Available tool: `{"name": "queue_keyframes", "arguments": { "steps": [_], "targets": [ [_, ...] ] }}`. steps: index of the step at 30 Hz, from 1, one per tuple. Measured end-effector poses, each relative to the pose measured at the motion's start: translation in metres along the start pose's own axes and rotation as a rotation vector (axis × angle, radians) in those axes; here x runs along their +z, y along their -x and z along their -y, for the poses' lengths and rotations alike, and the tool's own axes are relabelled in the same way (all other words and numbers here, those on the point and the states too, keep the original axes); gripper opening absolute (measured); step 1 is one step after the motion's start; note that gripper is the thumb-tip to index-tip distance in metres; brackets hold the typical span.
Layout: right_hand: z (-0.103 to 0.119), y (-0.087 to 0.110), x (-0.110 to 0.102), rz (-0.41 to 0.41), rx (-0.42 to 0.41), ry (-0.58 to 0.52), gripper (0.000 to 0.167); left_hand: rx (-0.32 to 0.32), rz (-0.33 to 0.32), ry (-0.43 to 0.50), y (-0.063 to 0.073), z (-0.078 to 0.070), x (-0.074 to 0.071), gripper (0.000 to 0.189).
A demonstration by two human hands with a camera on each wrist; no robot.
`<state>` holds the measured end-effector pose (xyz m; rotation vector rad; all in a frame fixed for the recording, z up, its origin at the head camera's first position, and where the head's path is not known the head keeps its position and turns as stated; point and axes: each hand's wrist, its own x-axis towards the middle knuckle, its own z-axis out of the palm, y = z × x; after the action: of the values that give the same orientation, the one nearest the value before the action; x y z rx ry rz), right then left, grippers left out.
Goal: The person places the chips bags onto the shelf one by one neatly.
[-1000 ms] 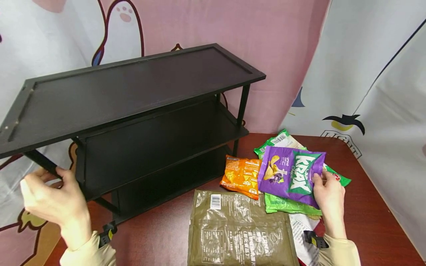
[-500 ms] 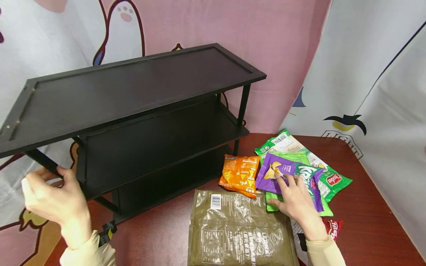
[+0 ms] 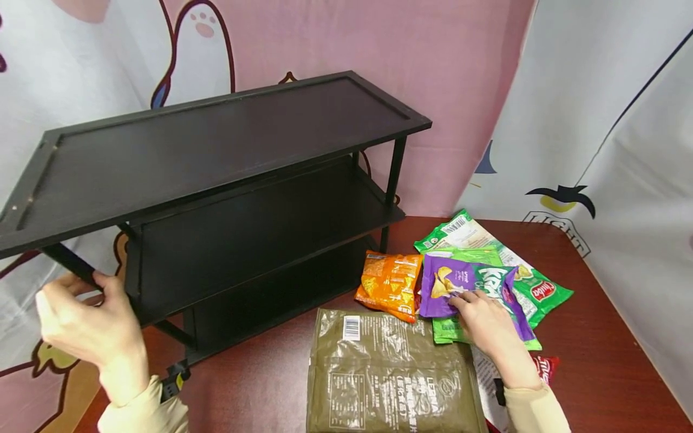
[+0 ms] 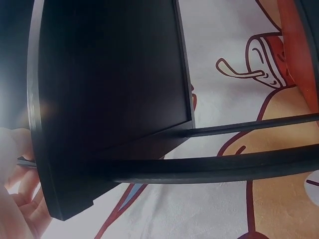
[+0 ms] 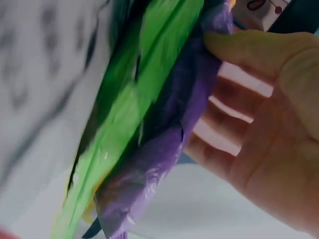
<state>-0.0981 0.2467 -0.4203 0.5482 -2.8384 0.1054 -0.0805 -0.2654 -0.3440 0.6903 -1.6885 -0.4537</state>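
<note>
At the left, my left hand [image 3: 89, 322] grips the front post [image 3: 67, 263] of a black three-tier shelf rack [image 3: 233, 147]. The left wrist view shows the fingers [image 4: 25, 199] partly hidden behind the rack's edge. My right hand [image 3: 489, 325] rests on a purple Krax chip bag [image 3: 441, 279], fingers slightly bent. In the right wrist view the thumb [image 5: 244, 47] touches the purple bag [image 5: 174, 119] near its edge, apart from the other fingers. Beneath it lie a bright green bag [image 3: 449, 331] and a green-and-white Chiba bag [image 3: 541, 294].
An orange chip bag [image 3: 388, 285] lies beside the pile, near the rack's right end. A large olive-brown bag [image 3: 395, 373] covers the front middle of the table [image 3: 243, 385]. A red packet [image 3: 547, 367] shows past my right forearm. Printed curtains [image 3: 433, 60] hang behind.
The purple bag, earlier held by its right edge, now lies on the pile. My right hand moved left onto it, and the bag has shifted slightly right. The left hand stays put.
</note>
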Motion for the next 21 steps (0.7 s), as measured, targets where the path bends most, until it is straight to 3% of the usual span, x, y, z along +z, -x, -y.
{"name": "queue_keyframes", "arguments": {
  "steps": [6, 14, 19, 21],
  "targets": [
    [-0.017, 0.007, -0.012, -0.055, 0.021, -0.086, 0.024, -0.007, -0.003, 0.022, 0.0, 0.001, 0.001, 0.029],
    [-0.034, 0.017, -0.021, 0.086, 0.173, -0.122, 0.026, 0.0, -0.012, 0.024, 0.0, 0.001, 0.0, 0.029],
    [-0.016, 0.012, -0.012, -0.047, 0.165, -0.112, 0.014, 0.002, -0.008, 0.022, 0.0, 0.001, 0.0, 0.029],
    [-0.007, 0.009, -0.006, -0.061, 0.167, -0.1, 0.031, 0.003, -0.002, 0.02, 0.0, 0.0, 0.001, 0.029]
  ]
}}
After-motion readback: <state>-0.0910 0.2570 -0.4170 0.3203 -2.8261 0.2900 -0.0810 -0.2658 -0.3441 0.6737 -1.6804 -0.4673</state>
